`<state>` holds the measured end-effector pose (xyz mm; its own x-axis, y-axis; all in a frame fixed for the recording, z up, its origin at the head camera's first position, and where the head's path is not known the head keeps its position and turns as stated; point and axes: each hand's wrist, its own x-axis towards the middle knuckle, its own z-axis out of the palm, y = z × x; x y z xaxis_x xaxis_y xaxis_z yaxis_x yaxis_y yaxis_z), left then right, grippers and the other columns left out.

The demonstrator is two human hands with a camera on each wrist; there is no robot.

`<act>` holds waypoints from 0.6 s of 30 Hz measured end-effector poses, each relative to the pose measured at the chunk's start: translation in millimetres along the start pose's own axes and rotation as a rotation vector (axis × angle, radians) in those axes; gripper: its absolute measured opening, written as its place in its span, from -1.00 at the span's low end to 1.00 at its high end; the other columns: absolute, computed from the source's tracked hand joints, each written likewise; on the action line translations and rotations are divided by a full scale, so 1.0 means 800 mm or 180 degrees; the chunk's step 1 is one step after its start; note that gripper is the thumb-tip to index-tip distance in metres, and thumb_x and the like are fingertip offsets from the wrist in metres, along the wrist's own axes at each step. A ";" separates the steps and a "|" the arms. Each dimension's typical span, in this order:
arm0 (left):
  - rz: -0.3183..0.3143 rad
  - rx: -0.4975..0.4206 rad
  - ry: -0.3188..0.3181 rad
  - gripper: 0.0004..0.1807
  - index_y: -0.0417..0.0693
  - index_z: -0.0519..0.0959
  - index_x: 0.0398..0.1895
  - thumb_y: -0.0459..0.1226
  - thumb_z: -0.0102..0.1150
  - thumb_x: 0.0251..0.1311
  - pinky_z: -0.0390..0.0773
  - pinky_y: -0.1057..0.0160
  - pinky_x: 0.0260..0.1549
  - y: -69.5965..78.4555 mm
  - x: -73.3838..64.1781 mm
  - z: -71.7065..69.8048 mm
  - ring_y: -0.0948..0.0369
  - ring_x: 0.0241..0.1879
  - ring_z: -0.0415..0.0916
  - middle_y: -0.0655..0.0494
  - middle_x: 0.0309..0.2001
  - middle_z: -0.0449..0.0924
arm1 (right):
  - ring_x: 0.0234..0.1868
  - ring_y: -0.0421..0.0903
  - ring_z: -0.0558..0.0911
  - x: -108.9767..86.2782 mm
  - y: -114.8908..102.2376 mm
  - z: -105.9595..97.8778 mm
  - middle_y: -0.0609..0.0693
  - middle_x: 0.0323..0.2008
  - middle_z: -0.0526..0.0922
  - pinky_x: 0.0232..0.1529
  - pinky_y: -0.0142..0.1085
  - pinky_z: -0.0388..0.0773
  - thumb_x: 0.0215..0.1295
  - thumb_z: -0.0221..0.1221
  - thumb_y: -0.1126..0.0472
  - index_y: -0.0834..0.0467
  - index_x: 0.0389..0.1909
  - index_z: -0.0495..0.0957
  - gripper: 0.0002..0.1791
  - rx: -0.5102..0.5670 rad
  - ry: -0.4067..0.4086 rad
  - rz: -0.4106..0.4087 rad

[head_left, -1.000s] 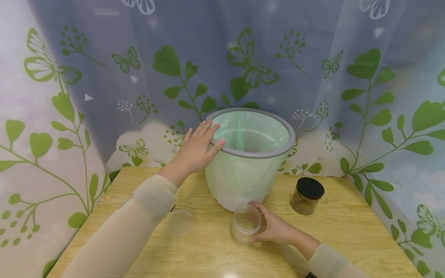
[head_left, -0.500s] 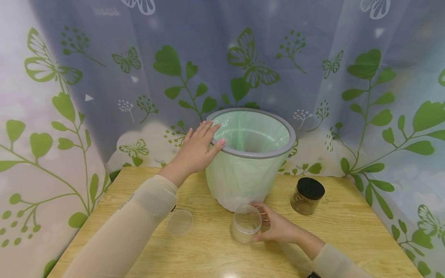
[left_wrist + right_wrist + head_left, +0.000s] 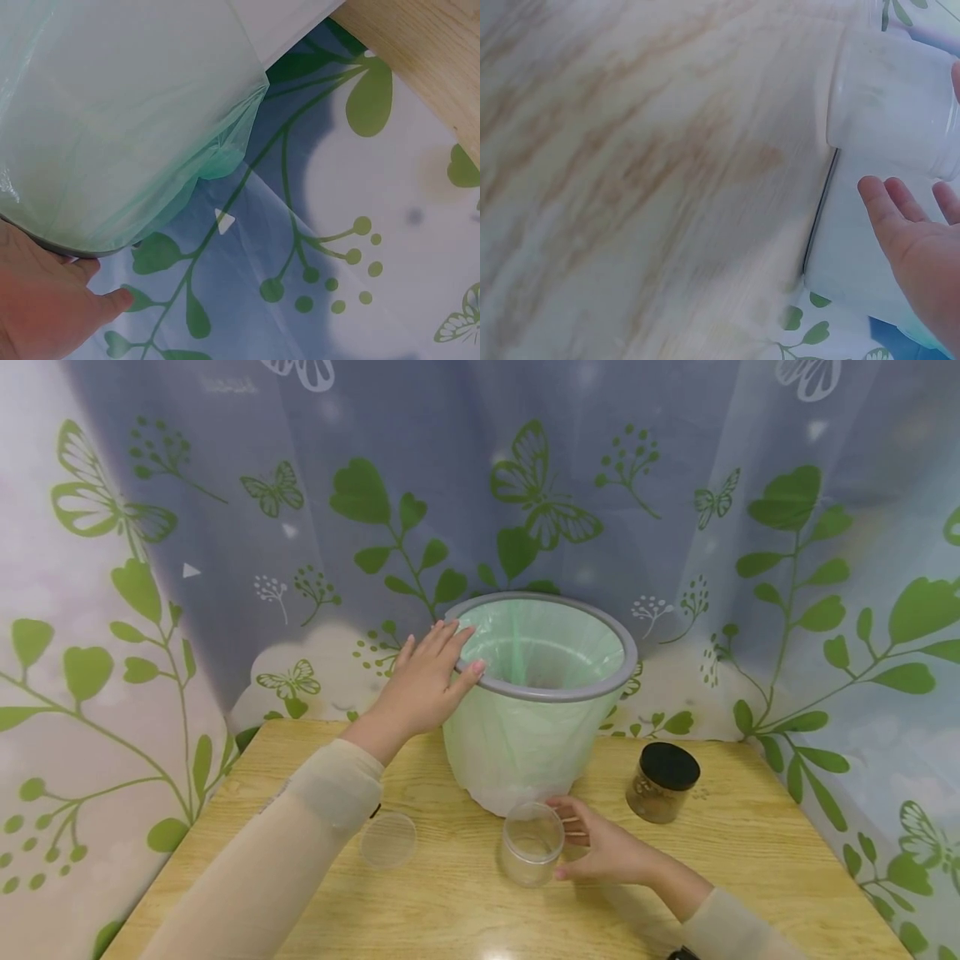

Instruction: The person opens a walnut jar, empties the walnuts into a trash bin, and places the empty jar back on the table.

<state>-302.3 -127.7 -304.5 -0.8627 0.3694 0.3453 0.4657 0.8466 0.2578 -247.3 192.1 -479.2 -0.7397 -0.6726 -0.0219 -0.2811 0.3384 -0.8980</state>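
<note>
My left hand [image 3: 422, 685] rests with outstretched fingers on the left side of the grey rim [image 3: 557, 695] of a bin lined with a pale green bag [image 3: 517, 743]. In the left wrist view the fingers lie at that rim, beside the bag's gathered edge. A clear round plastic jar [image 3: 531, 864] without a lid stands upright before the bin. Just right of it is my right hand [image 3: 603, 853], thumb and fingers spread towards its side. The right wrist view shows a gap between those fingers and the jar [image 3: 892, 97].
A clear round disc, like a lid [image 3: 388, 840], lies on the wooden table [image 3: 442, 918] left of the jar. At the right stands a jar with a black lid [image 3: 663, 785] and brownish contents. A curtain with leaves and butterflies [image 3: 420, 427] hangs close behind the bin.
My right hand has eased slightly to the right, its thumb and fingers loosening from the clear jar, which stays in place. My left hand has not moved.
</note>
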 end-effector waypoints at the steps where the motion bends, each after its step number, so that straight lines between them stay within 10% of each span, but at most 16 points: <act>1: 0.0001 -0.0007 0.0000 -0.19 0.16 -0.08 0.63 0.32 -0.55 0.47 -0.34 -0.18 0.46 0.000 0.000 0.000 0.08 0.59 -0.35 0.04 0.62 -0.19 | 0.35 0.39 0.32 -0.001 -0.001 -0.001 0.40 0.33 0.24 0.32 0.12 0.32 0.12 0.49 0.19 0.30 0.50 0.00 0.08 -0.0007 0.0009 0.0005; 18: 0.0026 -0.0142 0.0086 -0.19 0.12 -0.06 0.63 0.31 -0.55 0.48 -0.35 -0.18 0.46 -0.003 0.000 0.005 0.08 0.59 -0.35 0.01 0.62 -0.21 | 0.37 0.37 0.30 -0.006 -0.004 -0.007 0.38 0.38 0.21 0.33 0.08 0.31 0.18 0.45 0.23 0.31 0.50 0.00 0.02 -0.0026 -0.0004 0.0071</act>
<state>-304.0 -128.6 -308.6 -0.8536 0.3651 0.3716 0.4814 0.8254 0.2948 -245.9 197.9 -473.8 -0.7450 -0.6658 -0.0424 -0.2696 0.3587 -0.8937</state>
